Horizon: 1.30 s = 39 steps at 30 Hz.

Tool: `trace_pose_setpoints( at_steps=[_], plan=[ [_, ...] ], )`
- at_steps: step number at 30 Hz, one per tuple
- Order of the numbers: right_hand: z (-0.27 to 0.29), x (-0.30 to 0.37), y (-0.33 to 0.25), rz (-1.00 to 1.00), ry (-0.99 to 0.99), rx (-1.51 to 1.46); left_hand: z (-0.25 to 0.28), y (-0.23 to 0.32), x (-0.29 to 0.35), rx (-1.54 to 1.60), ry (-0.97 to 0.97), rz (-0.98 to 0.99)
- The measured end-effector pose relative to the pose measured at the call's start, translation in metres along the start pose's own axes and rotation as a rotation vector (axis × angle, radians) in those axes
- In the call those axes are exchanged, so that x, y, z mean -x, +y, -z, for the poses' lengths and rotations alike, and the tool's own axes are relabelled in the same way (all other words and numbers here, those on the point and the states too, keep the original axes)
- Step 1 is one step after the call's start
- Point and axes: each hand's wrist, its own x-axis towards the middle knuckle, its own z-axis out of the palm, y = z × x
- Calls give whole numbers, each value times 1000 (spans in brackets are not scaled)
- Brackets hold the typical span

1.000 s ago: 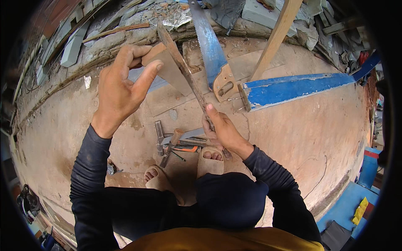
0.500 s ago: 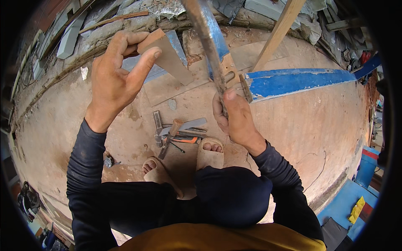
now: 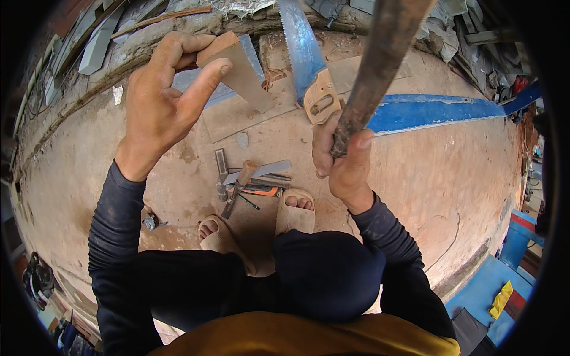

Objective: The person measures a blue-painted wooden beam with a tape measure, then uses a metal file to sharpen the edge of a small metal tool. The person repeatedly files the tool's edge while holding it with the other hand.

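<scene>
My left hand (image 3: 163, 98) pinches a flat wooden piece (image 3: 246, 74) by its top end, thumb on the near side and fingers on the far side. The piece tapers downward and shows a reddish-brown end. In my right hand (image 3: 347, 160) is a long, dark, worn bar (image 3: 377, 71), gripped near its lower end. It slants up to the right and leaves the top of the picture, so its far end is hidden. A handsaw (image 3: 304, 50) with a pale wooden handle lies just beyond my right hand.
Between my feet and the saw lie a hammer (image 3: 221, 172), a wooden-handled tool (image 3: 242, 184) and an orange-and-black tool (image 3: 261, 190). A blue-painted board (image 3: 439, 113) stretches off to the right. Rubble and planks (image 3: 104, 50) line the far edge. A blue surface (image 3: 484, 285) stands at lower right.
The bar has swung right and toward me, uncovering the saw and its handle. My right hand has shifted slightly right. The left hand and wooden piece have barely moved.
</scene>
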Motion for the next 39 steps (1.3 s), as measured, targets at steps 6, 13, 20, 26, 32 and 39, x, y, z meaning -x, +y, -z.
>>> trace_pose_setpoints(
  at_steps=[6,13,20,26,32,39],
  plan=[
    [1,-10,5,-395,-138,158,1,-4,-3,20,57,-25],
    [6,-9,27,-44,-83,163,-3,-9,6,14,24,-5],
    [19,-9,116,-441,-110,273,1,-6,2,51,-30,163],
    [8,-8,71,-377,-69,362,-3,-12,6,39,22,51],
    [12,2,49,130,30,137,0,-15,3,28,1,20],
    [8,-19,66,-432,-64,376,0,-7,2,64,-50,41]
  ],
)
